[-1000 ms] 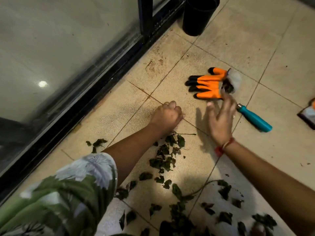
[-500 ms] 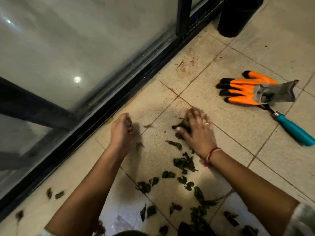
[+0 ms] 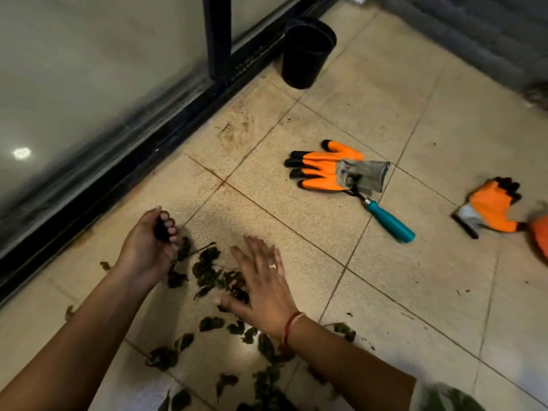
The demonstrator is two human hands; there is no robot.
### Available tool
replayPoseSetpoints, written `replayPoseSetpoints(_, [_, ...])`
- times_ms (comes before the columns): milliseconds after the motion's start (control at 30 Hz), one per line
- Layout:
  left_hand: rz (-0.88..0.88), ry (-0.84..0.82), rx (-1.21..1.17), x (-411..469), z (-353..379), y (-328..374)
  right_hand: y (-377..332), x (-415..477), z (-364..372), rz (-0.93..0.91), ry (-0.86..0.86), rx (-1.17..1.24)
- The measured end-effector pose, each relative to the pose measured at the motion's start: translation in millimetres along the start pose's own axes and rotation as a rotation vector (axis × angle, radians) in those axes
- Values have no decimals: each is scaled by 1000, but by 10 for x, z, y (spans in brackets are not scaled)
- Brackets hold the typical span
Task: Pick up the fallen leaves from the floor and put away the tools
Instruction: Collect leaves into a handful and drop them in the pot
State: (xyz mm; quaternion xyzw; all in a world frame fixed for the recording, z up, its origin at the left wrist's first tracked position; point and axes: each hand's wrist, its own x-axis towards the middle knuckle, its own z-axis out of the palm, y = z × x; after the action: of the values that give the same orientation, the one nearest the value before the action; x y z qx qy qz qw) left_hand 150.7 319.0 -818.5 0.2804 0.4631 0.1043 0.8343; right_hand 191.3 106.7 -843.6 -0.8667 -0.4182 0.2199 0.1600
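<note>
Dark green fallen leaves (image 3: 207, 274) lie scattered over the beige floor tiles between and below my hands. My left hand (image 3: 151, 244) is turned palm-up with its fingers curled round a small dark clump of leaves. Flat and spread, my right hand (image 3: 261, 283) rests on the leaf pile, a ring on one finger and a red thread at the wrist. To the right lies an orange glove (image 3: 320, 170) with a grey cuff, and a teal-handled hand rake (image 3: 388, 221) pokes out from under it. A second orange glove (image 3: 492, 209) lies further right.
A black plastic pot (image 3: 305, 54) stands by the black frame (image 3: 166, 134) of the glass door on the left. An orange thing (image 3: 541, 238) is cut off at the right edge. A dark wall runs along the top right.
My right hand has flattened and slid down onto the leaf pile. My left hand has turned palm-up, holding leaves. The view has shifted, so the second glove now shows.
</note>
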Motion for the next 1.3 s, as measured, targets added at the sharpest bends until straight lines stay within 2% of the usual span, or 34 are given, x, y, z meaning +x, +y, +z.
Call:
replayPoseSetpoints(133, [-6,-29,5,5,-3,-6,145,-216,110,21,-34,-77])
replayPoseSetpoints(267, [71,-30,-18,-28,-192,156,46,-35,2,29,-43,-69])
replayPoseSetpoints(333, [100,-34,-16,-46,-299,239,113,171,-244,135,140,18])
replayPoseSetpoints(400, [111,-48,-16,-51,-386,294,357,364,-621,316,458,153])
replayPoseSetpoints(467, [114,-60,-17,-47,-429,302,792,486,-1019,468,638,135])
replayPoseSetpoints(500, [113,-67,-17,-48,-423,291,1025,529,-1184,527,648,90])
replayPoseSetpoints(567, [108,-79,-15,-41,-387,261,1440,605,-1375,569,559,3])
replayPoseSetpoints(667, [76,-80,11,-45,-284,188,1827,683,-1381,525,335,-92])
replayPoseSetpoints(700, [61,-82,23,-58,-242,168,1901,706,-1359,499,309,-114])
replayPoseSetpoints(833, [34,-86,56,-78,-130,124,1966,707,-1372,479,445,-141])
replayPoseSetpoints(933, [9,-95,17,-71,-79,110,1790,567,-1456,521,725,90])
replayPoseSetpoints(1000, [-38,-108,-24,-87,-48,53,1428,462,-1449,446,833,262])
replayPoseSetpoints(1133, [-169,-152,-92,-218,105,-226,281,311,-1023,146,597,587])
replayPoseSetpoints(1200, [-202,-169,-110,-335,208,-350,-232,265,-777,92,490,757])
replayPoseSetpoints(1300, [-248,-162,-152,-437,306,-415,-608,306,-479,94,420,778])
